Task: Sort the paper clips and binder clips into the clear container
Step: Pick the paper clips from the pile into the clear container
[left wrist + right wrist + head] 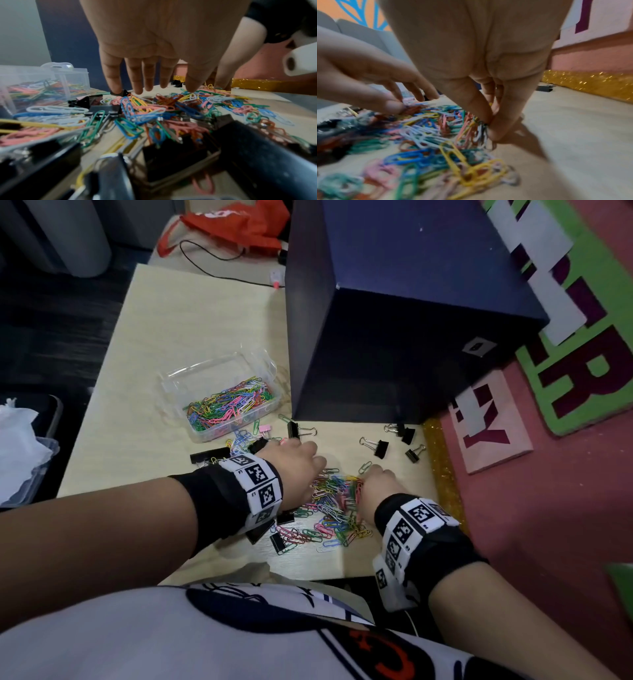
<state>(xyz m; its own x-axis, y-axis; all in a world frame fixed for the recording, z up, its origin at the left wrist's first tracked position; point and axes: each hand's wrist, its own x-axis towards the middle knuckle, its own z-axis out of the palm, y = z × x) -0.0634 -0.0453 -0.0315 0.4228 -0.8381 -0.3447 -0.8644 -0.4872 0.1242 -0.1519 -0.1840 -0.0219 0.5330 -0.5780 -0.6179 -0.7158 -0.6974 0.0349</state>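
Note:
A heap of coloured paper clips lies on the pale table between my two hands. My left hand hovers at the heap's left side, fingers straight and spread, tips close over the clips and holding nothing. At the heap's right side, my right hand pinches a small bunch of paper clips between thumb and fingers. The clear container, partly filled with paper clips, stands to the far left of my hands. Black binder clips lie scattered beyond the heap, and others sit under my left wrist.
A large dark blue box stands right behind the work area, next to the container. A gold glitter strip borders the table's right edge. A small pink binder clip lies near the container. A plastic bin with white tissue is at the far left.

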